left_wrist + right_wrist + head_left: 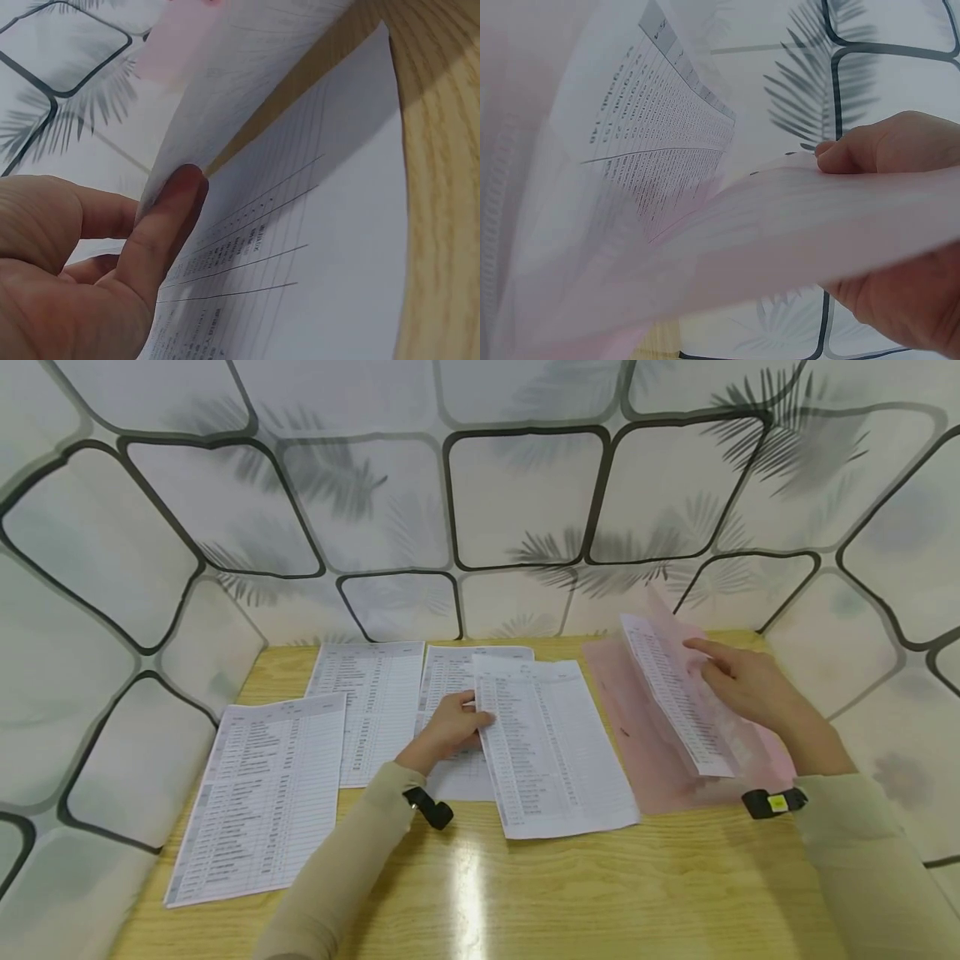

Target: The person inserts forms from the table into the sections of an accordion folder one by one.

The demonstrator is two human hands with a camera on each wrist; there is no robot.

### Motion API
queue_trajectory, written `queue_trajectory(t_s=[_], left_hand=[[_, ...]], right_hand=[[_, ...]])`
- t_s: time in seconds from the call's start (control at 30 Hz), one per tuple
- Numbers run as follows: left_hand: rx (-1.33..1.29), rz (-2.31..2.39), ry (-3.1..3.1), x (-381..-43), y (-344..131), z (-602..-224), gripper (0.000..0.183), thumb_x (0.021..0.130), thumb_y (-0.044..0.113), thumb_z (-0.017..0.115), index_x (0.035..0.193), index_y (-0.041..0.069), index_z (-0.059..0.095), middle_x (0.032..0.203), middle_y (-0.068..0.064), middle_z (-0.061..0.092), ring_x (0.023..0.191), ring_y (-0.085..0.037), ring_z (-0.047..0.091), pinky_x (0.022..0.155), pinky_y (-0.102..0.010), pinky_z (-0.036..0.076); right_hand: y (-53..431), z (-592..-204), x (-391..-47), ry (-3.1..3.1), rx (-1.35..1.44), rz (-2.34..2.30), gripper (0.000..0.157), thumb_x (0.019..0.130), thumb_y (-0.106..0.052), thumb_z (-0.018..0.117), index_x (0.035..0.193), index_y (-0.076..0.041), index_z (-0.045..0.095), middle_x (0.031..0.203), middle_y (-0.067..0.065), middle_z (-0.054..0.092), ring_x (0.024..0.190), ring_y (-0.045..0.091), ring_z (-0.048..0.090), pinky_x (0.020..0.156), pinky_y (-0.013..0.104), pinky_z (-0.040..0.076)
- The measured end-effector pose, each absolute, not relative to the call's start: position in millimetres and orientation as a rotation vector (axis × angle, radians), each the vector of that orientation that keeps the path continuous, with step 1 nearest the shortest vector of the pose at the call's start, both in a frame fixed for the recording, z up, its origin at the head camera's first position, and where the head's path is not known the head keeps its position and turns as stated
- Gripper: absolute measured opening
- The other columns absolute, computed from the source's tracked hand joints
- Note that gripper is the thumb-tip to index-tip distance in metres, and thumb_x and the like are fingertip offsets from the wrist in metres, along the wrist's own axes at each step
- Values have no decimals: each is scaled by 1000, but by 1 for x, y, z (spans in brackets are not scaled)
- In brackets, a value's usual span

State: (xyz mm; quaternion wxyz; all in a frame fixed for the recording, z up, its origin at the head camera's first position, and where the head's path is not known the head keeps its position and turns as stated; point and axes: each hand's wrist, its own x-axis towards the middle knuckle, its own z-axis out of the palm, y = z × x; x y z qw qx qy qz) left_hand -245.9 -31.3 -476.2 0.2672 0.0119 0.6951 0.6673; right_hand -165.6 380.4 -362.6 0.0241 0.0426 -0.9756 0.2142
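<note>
My left hand [450, 728] pinches the left edge of a printed sheet [558, 752] between thumb and fingers. In the left wrist view that sheet [240, 82] is lifted at an angle over another printed page [352, 240] lying on the table. To the right, my right hand [753, 689] holds up the cover of a pink translucent folder [645, 760]. In the right wrist view the thumb lies on one side of the cover [780, 232] and the other fingers are behind it. A printed sheet [667, 693] stands tilted within the opened folder.
Two printed sheets, one at the back [367, 710] and one at front left [262, 793], lie on the wooden table [675, 885]. A third sheet [468, 781] is partly under the left hand. Patterned walls [525, 497] enclose the table's back and sides.
</note>
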Motion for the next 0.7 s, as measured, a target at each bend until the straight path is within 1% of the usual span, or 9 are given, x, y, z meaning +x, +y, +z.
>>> queue_trajectory(t_s=[0.27, 0.5, 0.7], left_hand=[[50, 1841, 1887, -249, -36, -471, 48, 101, -1, 64, 148, 1, 55, 132, -29, 69, 101, -30, 77, 79, -35, 68], [53, 1886, 1846, -247, -38, -463, 50, 101, -2, 62, 150, -2, 52, 130, -28, 70, 97, -27, 78, 80, -34, 68], [9, 1922, 1810, -248, -36, -459, 51, 101, -1, 64, 151, 1, 53, 133, -27, 69, 92, -21, 78, 78, -30, 67]], right_hand=[[379, -361, -165, -3039, 105, 658, 47, 110, -22, 40, 153, -6, 53, 65, -1, 38, 54, 14, 40, 46, 27, 33], [380, -361, -164, -3023, 129, 642, 47, 110, -21, 41, 152, -6, 54, 66, -1, 38, 54, 15, 41, 47, 27, 34], [381, -362, -164, -3016, 135, 638, 47, 109, -21, 41, 151, -6, 54, 66, -1, 36, 55, 15, 40, 48, 27, 34]])
